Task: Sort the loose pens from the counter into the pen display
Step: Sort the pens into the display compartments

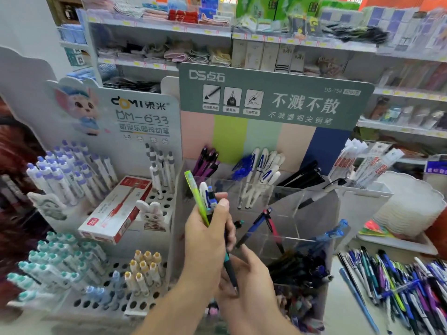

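Fingers point(219, 209) of the left hand point(205, 240) clench a bundle of about four pens point(205, 199) at frame centre: one lime green, one white, one blue-clipped, one dark. Below it, the right hand point(246, 279) pinches the lower end of a black pen with a teal band point(229, 267), which hangs tip-down.

Behind both hands stands the clear acrylic pen display with a grey-green header card point(285, 194); it has several compartments, the rear ones holding purple, blue, white and black pens, and a near one holding a blue and a red pen. A white pegboard stand of capped pens point(96, 213) fills the left, with a red-and-white pen box point(116, 211) lying on it. At lower right a heap of loose pens point(396, 284), too many to count, covers the pale counter point(338, 310), which shows bare between display and heap.
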